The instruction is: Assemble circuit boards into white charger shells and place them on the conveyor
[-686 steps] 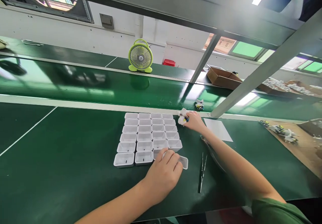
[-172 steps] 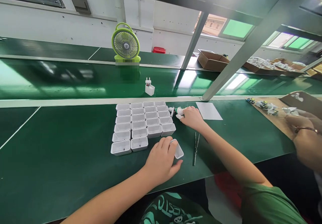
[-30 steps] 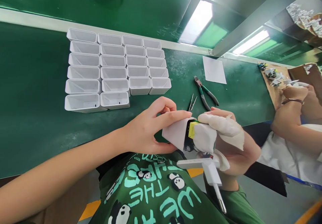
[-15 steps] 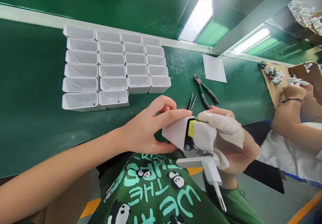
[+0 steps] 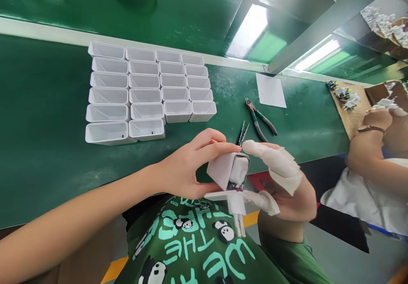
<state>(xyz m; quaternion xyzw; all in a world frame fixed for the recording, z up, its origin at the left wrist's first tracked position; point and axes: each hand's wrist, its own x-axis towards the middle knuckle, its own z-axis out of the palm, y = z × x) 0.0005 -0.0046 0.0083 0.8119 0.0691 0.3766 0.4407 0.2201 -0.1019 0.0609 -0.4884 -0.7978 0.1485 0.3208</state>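
Note:
My left hand (image 5: 186, 167) is closed around a white plastic housing (image 5: 218, 170), fingers on top and thumb below. Most of a circuit board with a white-wrapped block (image 5: 239, 170) sits inside the housing; its outer end shows at the opening. Below hangs a white end cap with plug pins (image 5: 236, 205), joined to the board. My right hand (image 5: 287, 177), with white wraps on thumb and forefinger, curls around the board's outer end. Its forefinger is near the housing's upper edge and its thumb is by the cap. The exact contact is partly hidden.
Rows of white open housings (image 5: 146, 97) stand on the green table (image 5: 41, 156). Tweezers (image 5: 242, 133) and cutting pliers (image 5: 257, 120) lie just beyond my hands, with a white paper (image 5: 270, 90) behind. At right, a co-worker's hands (image 5: 382, 118) work beside a cardboard box.
The circuit board has slid left, deeper into the housing; its yellow part no longer shows. The end cap moved left with it, and its pins now point more straight down.

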